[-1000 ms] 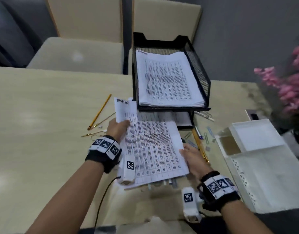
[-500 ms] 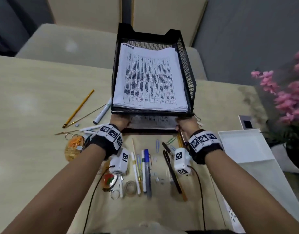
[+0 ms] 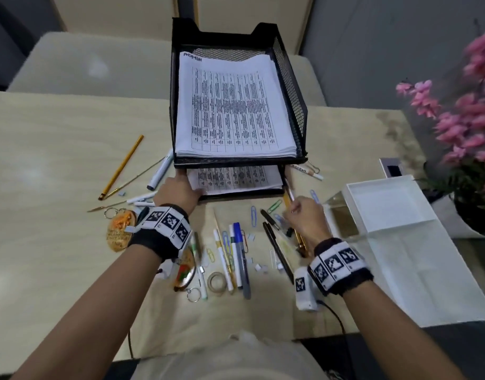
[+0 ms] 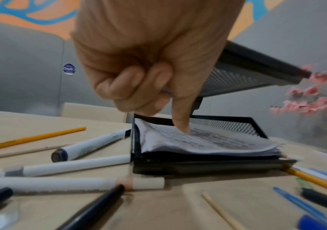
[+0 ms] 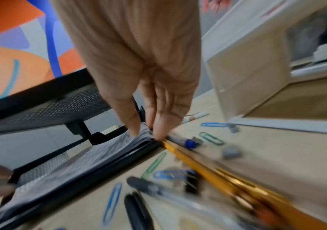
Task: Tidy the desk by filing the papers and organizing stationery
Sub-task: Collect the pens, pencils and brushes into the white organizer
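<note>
A black mesh two-tier tray (image 3: 290, 105) stands at the desk's far middle. Its top tier holds a printed paper stack (image 3: 230, 105), and a second stack (image 3: 236, 178) lies in the lower tier. My left hand (image 3: 177, 190) is at the lower tier's left front corner. In the left wrist view one straight digit (image 4: 181, 123) presses on that stack (image 4: 217, 143) while the other fingers are curled. My right hand (image 3: 304, 215) is by the right front corner. Its straight fingertips (image 5: 159, 132) touch the paper edge (image 5: 99, 154) beside a yellow pencil (image 5: 208, 169).
Pens and markers (image 3: 240, 256), paper clips (image 3: 253, 215), a tape ring (image 3: 216, 281) and keychains (image 3: 120, 229) lie scattered in front of the tray. Another pencil (image 3: 123, 165) lies to the left. A white organiser box (image 3: 386, 204) and pink flowers (image 3: 469, 119) stand at the right.
Both hands held the stack in front of the tray, then slid it into the lower tier. The right hand has since drawn back to the right corner; the left stays on the papers.
</note>
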The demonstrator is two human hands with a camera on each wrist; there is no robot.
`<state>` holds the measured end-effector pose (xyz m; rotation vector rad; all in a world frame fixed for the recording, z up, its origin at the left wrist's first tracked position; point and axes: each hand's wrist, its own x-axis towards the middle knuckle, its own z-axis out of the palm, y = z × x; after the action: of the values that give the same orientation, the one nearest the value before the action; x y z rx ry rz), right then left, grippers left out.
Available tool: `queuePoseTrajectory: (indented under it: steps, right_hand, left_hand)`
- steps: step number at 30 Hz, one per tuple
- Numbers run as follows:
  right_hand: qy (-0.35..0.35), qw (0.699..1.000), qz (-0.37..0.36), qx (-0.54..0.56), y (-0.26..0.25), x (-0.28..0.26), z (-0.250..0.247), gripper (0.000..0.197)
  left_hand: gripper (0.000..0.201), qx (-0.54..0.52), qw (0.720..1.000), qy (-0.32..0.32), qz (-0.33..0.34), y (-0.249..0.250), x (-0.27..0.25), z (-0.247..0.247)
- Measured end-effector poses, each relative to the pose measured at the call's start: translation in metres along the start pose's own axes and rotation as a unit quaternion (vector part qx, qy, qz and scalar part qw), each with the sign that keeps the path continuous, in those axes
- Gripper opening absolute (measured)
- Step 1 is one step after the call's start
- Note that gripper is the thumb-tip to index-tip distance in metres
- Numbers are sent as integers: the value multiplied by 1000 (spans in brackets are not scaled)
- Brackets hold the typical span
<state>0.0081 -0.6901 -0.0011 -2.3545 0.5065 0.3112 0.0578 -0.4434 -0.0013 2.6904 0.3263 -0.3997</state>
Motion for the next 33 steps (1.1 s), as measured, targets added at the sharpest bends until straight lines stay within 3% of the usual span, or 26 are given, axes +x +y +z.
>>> queuePoseTrajectory:
  steps: [3,6,8,13,17,19,21,23,25,27,30,33]
  right_hand:
    - [-94,993,61,-33,26,-35,14,7]
    - [-76,991,79,-72,38,-60,31,13]
    - [-47,991,74,-101,40,-70,40,11]
    - [33,993,42,-108,32,-84,44,17]
    - [106,994,-15,38,2,-103,37,15]
    - [77,989,-38,119,-19,-113,42,12]
    - [14,983,-34,179,-31,-114,54,17]
    - [-6,981,-4,196,-32,-108,67,25]
    - [3,989,21,144,-29,-101,80,29]
    - [7,999,32,12,-26,-99,90,27]
    - [-15,992,31,-118,-23,-98,97,25]
    - [-9,992,36,-120,-21,-96,96,18]
  left_hand:
    - [55,-52,998,-27,29,2,-19,2]
    - [24,-126,988,-78,44,0,-32,11]
    - [15,-168,978,-114,56,-2,-40,16]
    - [16,-239,955,-158,72,-4,-54,26]
    - [27,-355,891,-275,59,6,-62,29]
    - [32,-382,867,-316,50,15,-66,30]
    - [29,-446,842,-301,42,20,-67,29]
    - [33,-513,826,-232,12,18,-62,23]
    - [34,-531,831,-164,-7,7,-55,14]
    - [38,-522,842,-134,-12,-7,-48,8]
    - [39,-527,838,-142,-27,-24,-41,6]
    - [31,-534,820,-200,-50,-32,-43,6]
